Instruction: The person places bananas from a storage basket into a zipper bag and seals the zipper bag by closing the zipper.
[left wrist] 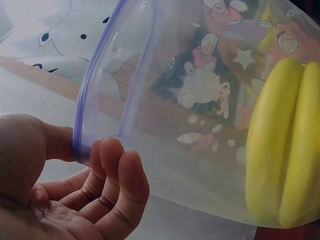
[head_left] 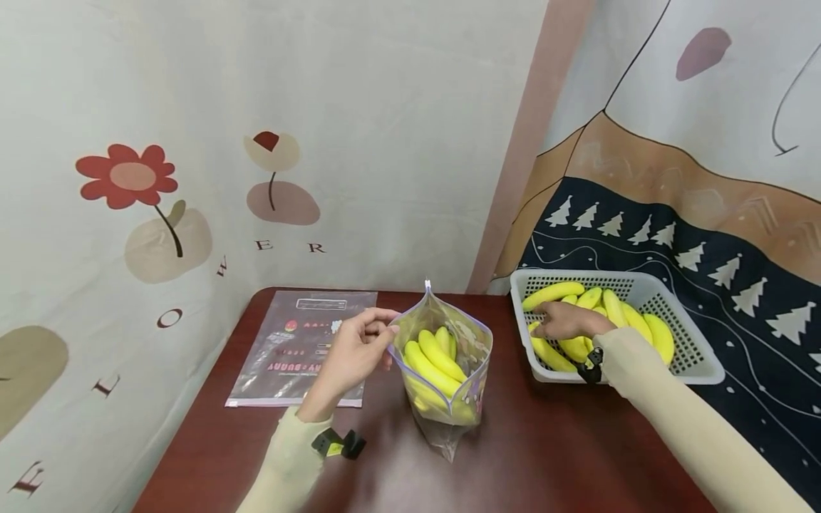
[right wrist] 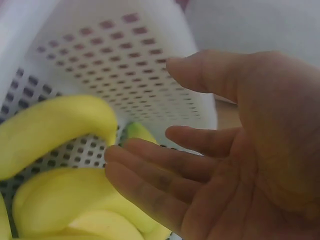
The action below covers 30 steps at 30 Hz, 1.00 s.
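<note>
A translucent zip bag [head_left: 431,429] with a purple zip edge stands open-mouthed on the table, holding several yellow bananas [head_left: 436,360]. My left hand [head_left: 356,348] pinches the left side of the bag's mouth. In the left wrist view, the thumb and fingertips [left wrist: 131,167] meet at the purple zip strip [left wrist: 84,107], and cartoon prints show on the plastic. Over the left part of a light grey basket [head_left: 695,349] reaches my right hand [head_left: 567,320]. Its fingers are extended, close to the bananas [right wrist: 60,125] inside, with none in its grasp in the right wrist view.
Another clear zip bag [head_left: 291,349] with printed letters lies flat at the left of the dark red table [head_left: 526,449]. A printed curtain [head_left: 385,142] hangs right behind the table, and dark tree-patterned fabric [head_left: 737,313] lies beyond the basket on the right.
</note>
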Each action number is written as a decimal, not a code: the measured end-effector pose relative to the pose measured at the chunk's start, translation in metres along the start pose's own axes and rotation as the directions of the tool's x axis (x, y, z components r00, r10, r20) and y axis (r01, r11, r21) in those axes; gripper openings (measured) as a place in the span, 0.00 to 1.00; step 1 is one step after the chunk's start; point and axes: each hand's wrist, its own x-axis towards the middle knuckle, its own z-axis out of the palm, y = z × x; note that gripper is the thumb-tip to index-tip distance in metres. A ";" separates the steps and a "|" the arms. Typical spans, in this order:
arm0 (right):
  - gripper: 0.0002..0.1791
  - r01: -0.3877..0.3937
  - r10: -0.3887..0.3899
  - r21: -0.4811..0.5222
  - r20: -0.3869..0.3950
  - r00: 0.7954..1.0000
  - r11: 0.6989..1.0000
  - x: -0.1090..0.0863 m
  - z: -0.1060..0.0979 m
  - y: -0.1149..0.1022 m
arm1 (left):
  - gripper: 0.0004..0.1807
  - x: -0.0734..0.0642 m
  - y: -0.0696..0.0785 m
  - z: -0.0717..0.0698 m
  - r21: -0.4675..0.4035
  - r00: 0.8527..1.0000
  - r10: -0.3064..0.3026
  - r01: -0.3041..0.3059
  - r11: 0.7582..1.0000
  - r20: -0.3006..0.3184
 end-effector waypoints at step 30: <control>0.11 -0.180 0.210 -0.248 0.097 0.973 0.952 0.041 0.019 -0.013 | 0.15 -0.006 0.005 -0.002 0.038 0.997 0.003 -0.006 0.999 0.077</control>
